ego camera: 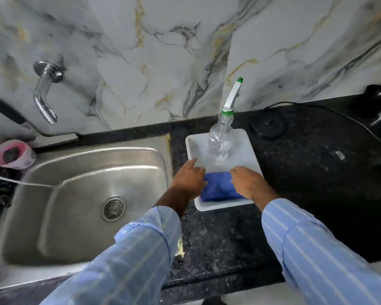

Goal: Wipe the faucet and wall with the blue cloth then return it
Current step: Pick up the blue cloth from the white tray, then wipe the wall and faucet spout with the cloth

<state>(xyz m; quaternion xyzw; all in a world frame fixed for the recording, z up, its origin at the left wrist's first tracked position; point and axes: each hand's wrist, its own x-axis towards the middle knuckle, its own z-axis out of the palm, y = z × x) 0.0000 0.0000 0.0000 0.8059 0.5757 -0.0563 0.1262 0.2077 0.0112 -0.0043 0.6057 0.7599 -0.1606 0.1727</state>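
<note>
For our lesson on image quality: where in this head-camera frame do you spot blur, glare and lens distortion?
Head view: motion blur smears the left edge around the pink container; glare streaks the faucet and steel sink; wide-angle distortion bows the counter edge; the blue cloth stays fairly sharp.

No text, label, brand or number can be read on anything in view.

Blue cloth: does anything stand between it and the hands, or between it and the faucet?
Nothing visible blocks either. The left hand and right hand are already on the blue cloth in the white tray. The spray bottle stands behind the cloth, off the route. The way left to the faucet crosses only the open sink.
</note>
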